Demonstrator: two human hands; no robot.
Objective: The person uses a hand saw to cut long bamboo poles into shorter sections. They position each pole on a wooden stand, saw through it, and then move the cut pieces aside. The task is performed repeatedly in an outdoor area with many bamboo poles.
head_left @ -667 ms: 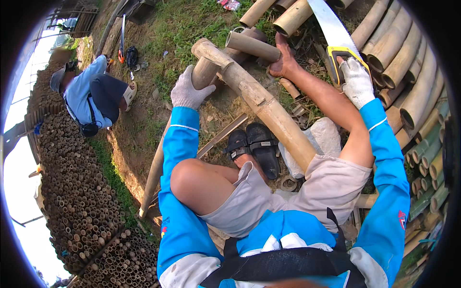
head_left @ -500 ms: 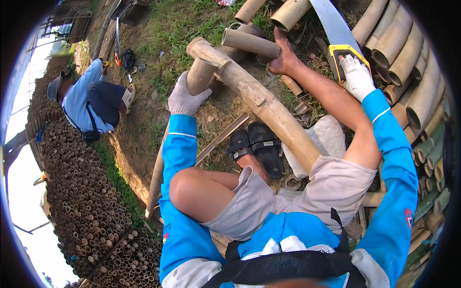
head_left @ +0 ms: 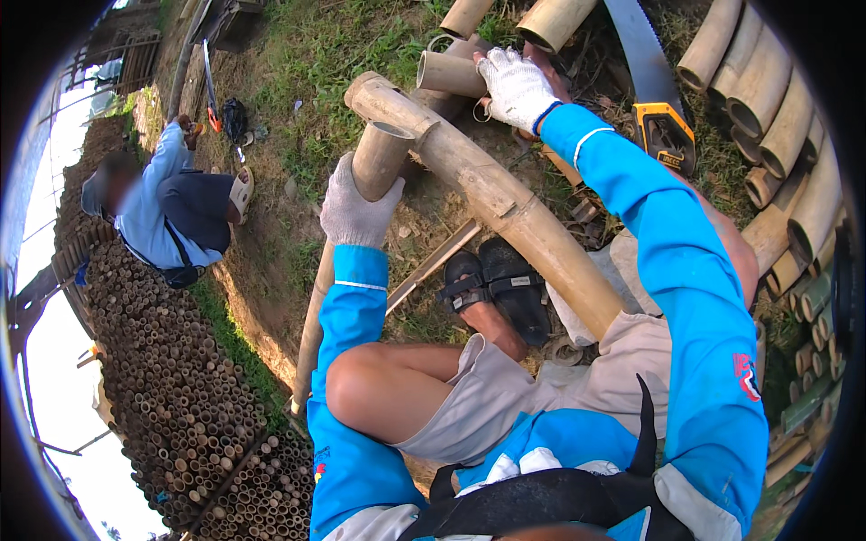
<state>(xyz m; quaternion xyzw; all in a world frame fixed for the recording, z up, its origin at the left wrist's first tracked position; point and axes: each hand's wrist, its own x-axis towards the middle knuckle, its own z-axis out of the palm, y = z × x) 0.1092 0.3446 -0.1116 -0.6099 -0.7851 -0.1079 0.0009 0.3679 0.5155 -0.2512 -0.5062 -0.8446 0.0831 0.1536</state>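
1. Outdoor yard, patchy grass (head_left: 316, 54) and dirt, cut bamboo stacked all round; another person (head_left: 167, 212) in light blue crouches well off to the left of the thick bamboo pole (head_left: 505, 207).
2. That thick pole runs diagonally, far end up-left, near end down by the knee.
3. Left hand (head_left: 354, 212), gloved, is wrapped round a thinner bamboo pole (head_left: 379, 158) just left of the thick one, right below its open cut end.
4. Right hand (head_left: 516, 86), gloved, is beyond the thick pole, touching a short bamboo offcut (head_left: 446, 72); grip unclear, can't tell.
5. Handsaw (head_left: 654, 99) lies right of the thick pole, unheld.
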